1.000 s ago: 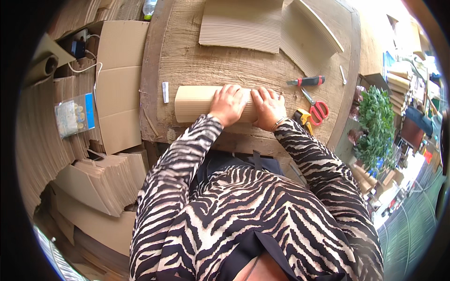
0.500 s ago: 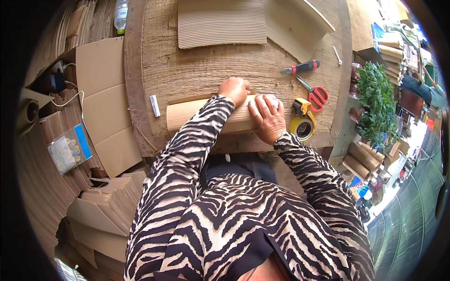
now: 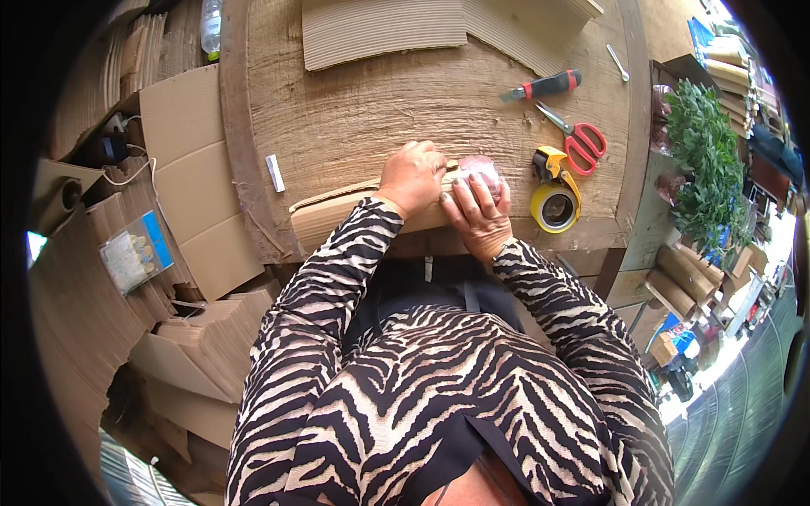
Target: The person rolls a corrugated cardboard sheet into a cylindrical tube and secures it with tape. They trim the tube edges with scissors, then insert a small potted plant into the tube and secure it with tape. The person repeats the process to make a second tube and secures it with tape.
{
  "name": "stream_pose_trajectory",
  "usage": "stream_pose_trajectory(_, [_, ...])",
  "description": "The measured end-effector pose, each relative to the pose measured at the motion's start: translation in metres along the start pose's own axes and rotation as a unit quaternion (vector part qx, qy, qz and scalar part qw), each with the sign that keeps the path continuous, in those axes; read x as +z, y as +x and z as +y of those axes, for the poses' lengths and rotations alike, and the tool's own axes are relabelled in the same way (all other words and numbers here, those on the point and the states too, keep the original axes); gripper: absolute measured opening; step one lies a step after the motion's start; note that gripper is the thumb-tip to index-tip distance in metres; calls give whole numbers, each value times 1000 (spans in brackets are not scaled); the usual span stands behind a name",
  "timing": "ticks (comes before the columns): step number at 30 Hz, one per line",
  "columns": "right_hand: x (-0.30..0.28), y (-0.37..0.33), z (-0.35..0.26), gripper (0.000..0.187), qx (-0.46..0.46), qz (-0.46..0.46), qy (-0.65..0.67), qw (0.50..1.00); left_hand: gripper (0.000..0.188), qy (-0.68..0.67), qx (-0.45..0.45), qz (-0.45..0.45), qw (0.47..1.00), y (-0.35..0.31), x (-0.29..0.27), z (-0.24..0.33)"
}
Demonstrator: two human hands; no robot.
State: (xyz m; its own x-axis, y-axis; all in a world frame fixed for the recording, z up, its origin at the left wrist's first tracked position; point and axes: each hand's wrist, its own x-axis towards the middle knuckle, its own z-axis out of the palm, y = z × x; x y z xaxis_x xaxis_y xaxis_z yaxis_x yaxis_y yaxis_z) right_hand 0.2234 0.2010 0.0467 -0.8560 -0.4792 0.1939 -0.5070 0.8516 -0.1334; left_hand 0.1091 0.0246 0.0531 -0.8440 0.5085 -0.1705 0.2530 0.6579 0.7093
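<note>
A ribbed brown cardboard roll (image 3: 325,221) lies along the near edge of the wooden table, with a long gap showing on its upper side. My left hand (image 3: 411,179) is closed over the roll's far edge, its fingers curled inward. At the right end sits a rounded, pinkish, shiny bundle (image 3: 479,166) that looks wrapped in plastic. Over it my right hand (image 3: 478,218) is bent, fingers slightly apart and pressing on the bundle, thumb side against the cardboard. What lies inside the roll is mostly hidden.
Right of my hands are a yellow tape dispenser (image 3: 554,205), red-handled scissors (image 3: 584,145) and a utility knife (image 3: 544,86). Corrugated sheets (image 3: 384,34) lie at the back. Stacked cardboard (image 3: 198,346) stands to the left, leafy plants (image 3: 709,160) to the right.
A gap now shows along the roll's top. The pinkish bundle has come into sight at its right end, under my right hand. The whole view has shifted slightly.
</note>
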Motion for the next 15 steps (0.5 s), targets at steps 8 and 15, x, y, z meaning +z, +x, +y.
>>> stream_pose_trajectory(8, [-6, -15, -1, 53, -7, -19, 59, 998, 59, 13, 16, -118, 993, -29, -26, 25])
stream_pose_trajectory(15, [-75, -7, 38, 58, 97, -27, 224, 969, 53, 109, -1, -2, 994, -50, 0, 45])
